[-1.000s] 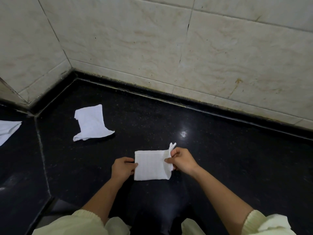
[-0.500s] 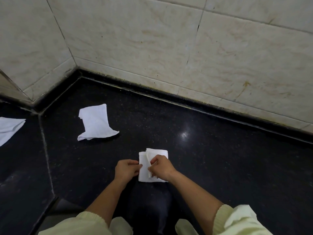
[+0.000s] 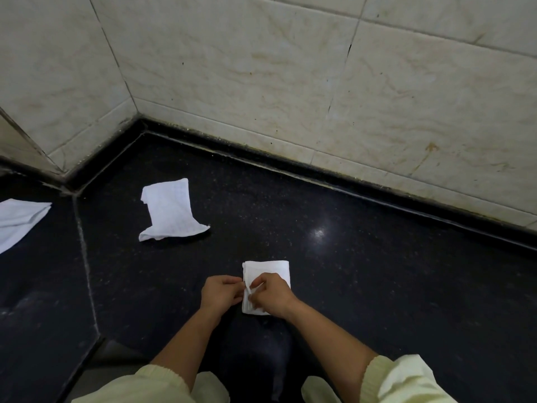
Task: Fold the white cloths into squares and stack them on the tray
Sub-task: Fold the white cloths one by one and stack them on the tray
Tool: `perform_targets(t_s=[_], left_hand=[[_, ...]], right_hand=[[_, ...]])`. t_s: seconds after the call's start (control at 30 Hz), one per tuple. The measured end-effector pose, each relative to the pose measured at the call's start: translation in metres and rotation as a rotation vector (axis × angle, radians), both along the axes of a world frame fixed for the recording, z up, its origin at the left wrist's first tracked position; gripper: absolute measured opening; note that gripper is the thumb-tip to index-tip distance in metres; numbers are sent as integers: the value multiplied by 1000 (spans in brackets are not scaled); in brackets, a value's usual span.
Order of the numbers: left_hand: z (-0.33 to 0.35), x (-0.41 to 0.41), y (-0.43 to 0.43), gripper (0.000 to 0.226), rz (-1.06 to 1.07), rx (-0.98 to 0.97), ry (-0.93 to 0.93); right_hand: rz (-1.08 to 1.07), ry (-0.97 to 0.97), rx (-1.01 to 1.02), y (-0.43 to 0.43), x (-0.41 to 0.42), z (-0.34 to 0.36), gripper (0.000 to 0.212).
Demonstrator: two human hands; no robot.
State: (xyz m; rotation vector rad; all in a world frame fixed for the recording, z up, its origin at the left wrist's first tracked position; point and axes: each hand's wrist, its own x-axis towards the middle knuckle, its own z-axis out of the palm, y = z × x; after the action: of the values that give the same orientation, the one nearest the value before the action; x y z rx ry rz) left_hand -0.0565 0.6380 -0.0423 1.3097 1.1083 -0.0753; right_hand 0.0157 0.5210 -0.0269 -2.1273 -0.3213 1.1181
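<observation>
A small folded white cloth lies on the black counter near the front. My left hand pinches its left edge with curled fingers. My right hand lies over the cloth's lower half and pinches the same edge, hiding part of the fabric. A second white cloth, loosely rumpled, lies farther back to the left. A third white cloth sits at the left border, partly cut off. No tray is in view.
Cream tiled walls meet in a corner behind the counter. A pale seam runs across the counter on the left. The counter's front edge drops away at the bottom left.
My right hand carried the cloth's right side over to the left, halving it into a small square. Both hands now meet at its left edge.
</observation>
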Motion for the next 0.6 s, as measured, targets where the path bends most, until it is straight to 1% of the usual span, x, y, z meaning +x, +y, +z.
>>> perform_targets(t_s=[0.2,0.27,0.37,0.47,0.6], left_hand=[[8,3,7,7,-10,-75,40],[12,4,10,7,-5,-92,60],[15,4,12,14,-8,-95,91],[17,4,10,21,-36,-89,103],[19,5,-2,22,-90,-51,115]], right_hand=[[-30,34,44,-10,10,8,20],[-92,14,56,-21,21,15,17],[-235,-18,66,-43,36,19,11],[-362,-45,47,-60,41,15,9],[-379,-6,31,-67,30,6,11]])
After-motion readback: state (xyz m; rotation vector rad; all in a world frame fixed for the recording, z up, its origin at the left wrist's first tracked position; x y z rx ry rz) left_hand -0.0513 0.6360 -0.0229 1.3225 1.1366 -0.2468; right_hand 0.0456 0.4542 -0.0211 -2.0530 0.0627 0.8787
